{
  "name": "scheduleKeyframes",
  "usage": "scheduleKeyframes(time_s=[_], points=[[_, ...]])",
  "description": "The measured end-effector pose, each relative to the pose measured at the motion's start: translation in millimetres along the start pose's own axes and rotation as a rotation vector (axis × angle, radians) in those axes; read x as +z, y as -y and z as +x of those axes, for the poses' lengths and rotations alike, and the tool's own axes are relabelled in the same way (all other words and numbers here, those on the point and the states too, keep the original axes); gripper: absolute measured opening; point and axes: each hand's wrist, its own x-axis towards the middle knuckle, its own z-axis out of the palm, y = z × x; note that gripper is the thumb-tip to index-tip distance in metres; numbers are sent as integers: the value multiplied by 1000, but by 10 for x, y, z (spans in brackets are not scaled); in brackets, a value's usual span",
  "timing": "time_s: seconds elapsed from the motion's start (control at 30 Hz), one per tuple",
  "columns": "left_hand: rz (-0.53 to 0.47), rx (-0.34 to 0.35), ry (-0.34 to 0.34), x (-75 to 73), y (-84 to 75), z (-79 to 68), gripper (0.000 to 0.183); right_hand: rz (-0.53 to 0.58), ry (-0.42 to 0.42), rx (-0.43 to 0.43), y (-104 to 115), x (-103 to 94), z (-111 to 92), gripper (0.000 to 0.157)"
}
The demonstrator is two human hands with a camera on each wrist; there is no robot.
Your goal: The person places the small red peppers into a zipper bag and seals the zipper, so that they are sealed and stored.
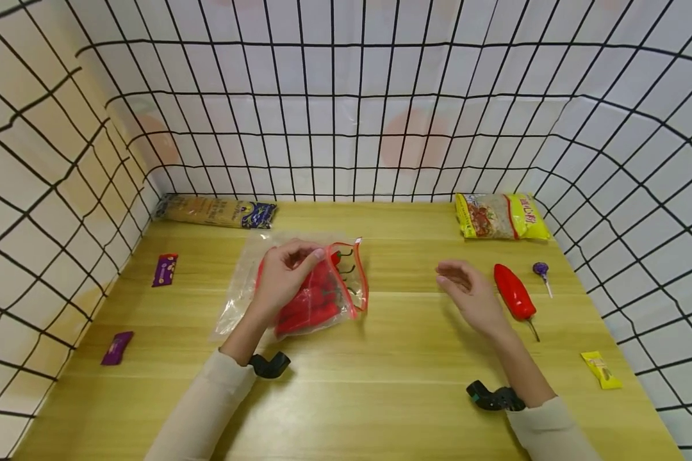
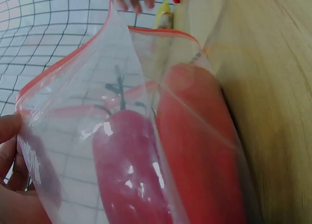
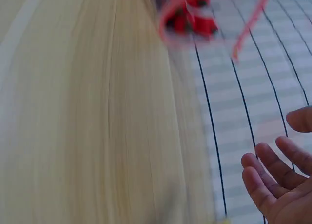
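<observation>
My left hand [image 1: 285, 275] pinches the upper side of a clear zip bag [image 2: 68, 82] with a red rim. Several red chili peppers [image 1: 308, 314] with dark green stems lie inside it. In the left wrist view the fingers [image 2: 17, 168] lift one wall of the bag, and its mouth gapes toward the right. My right hand [image 1: 474, 299] is raised over the table with nothing in it, fingers loosely bent, as the right wrist view also shows. Just right of that hand lies a loose red chili pepper [image 1: 514, 293], its stem pointing toward me.
A noodle packet [image 1: 213, 211] lies at the back left and a yellow food packet [image 1: 502, 218] at the back right. Two purple wrapped sweets [image 1: 164, 269] are on the left; a lollipop [image 1: 541, 270] and a yellow sweet [image 1: 601, 370] on the right. Black wire mesh [image 1: 346, 96] encloses the table.
</observation>
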Motion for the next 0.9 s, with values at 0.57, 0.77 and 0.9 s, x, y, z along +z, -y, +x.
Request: scheduleKeyframes(time_s=[0.57, 0.77, 0.9], points=[[-56, -6, 50, -27, -334, -56, 19, -410, -170, 209, -570, -917, -245, 68], [-33, -21, 46, 12, -329, -65, 19, -487, -110, 234, -730, -939, -264, 73], [-17, -33, 45, 43, -341, -66, 20, -531, -105, 284, -756, -951, -306, 76]])
